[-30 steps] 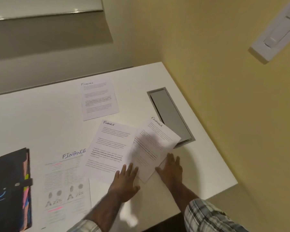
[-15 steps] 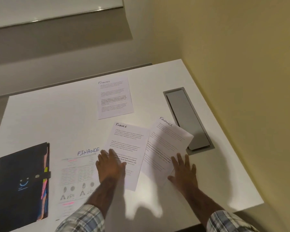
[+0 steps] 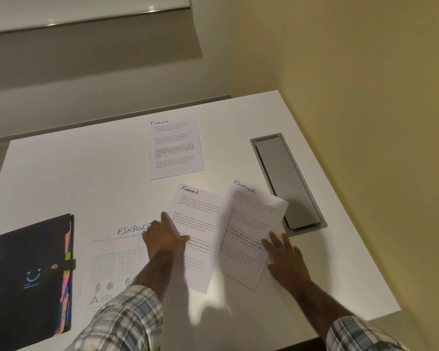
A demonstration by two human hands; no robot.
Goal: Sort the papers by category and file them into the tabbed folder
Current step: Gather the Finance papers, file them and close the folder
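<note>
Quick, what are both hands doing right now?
Left hand: open, pressing the middle Finance sheet.
Right hand: open, touching the right Finance sheet.

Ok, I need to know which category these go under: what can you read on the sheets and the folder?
"FINANCE": handwritten, top of the far sheet.
"FINANCE": handwritten, top of the middle sheet.
"FINANCE": handwritten, top of the right sheet.
"FINANCE": large blue letters, top of the chart sheet.
Printed body text on all four: too small to read.
The folder: a smiley mark only, no words; its tabs are unreadable.
</note>
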